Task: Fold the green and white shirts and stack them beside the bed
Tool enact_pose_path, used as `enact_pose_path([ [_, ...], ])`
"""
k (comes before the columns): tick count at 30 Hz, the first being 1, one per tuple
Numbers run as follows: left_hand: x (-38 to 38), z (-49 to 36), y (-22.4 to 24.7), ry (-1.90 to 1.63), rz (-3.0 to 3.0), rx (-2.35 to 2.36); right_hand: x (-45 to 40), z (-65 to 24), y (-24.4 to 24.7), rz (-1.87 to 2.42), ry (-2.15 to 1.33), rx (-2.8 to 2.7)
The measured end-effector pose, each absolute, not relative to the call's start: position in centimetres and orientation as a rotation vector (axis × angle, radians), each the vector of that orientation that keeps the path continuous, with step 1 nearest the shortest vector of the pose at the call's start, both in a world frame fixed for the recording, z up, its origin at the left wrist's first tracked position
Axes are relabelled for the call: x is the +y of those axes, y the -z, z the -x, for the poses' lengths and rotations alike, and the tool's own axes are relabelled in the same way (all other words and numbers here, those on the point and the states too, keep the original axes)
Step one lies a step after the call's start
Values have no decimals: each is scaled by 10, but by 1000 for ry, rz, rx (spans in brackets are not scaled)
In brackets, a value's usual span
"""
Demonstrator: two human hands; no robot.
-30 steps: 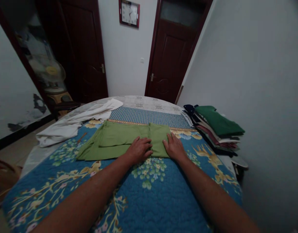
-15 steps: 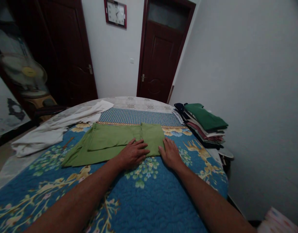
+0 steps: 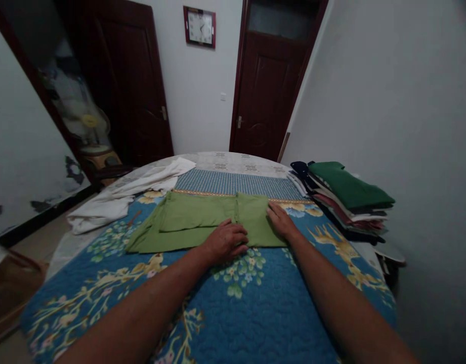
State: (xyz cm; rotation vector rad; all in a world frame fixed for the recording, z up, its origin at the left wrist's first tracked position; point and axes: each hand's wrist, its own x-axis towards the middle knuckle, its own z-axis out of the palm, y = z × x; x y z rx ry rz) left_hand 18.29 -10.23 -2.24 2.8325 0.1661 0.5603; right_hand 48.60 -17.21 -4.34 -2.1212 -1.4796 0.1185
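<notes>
A green garment [image 3: 198, 213], folded into a long flat shape, lies across the blue quilted cover in front of me. A squarer folded section forms its right end. My left hand [image 3: 227, 241] rests at the near edge, beside the fold line, with its fingers loosely bent and partly on the cloth. Over the right edge lies my right hand [image 3: 281, 221], its fingers stretched on the fabric. Neither hand grips the garment.
The blue quilted cover [image 3: 251, 308] drapes a round table. To the right stands a stack of folded clothes [image 3: 348, 197], a green piece on top. A white cloth [image 3: 103, 212] lies crumpled at the left. A pale wall rises beyond the stack.
The view has swung left, shifting everything rightward in the picture. My right hand has slid farther up the garment's right edge. The left hand stays near the fold, slightly closer to the near edge.
</notes>
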Motion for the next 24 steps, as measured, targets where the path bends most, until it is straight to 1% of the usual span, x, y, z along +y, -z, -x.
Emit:
enact_pose_path([
  [5,-103,-188,24,-546,-2788,230,-137,-502,48,2270,-86,-1630],
  [11,-105,-189,24,-533,-2795,251,-116,-513,49,2369,-95,-1587],
  [18,-121,-187,21,-491,-3030,188,-109,-514,51,2383,10,-1541],
  [24,-137,-182,29,-506,-3071,374,-109,-513,55,2343,35,-1530],
])
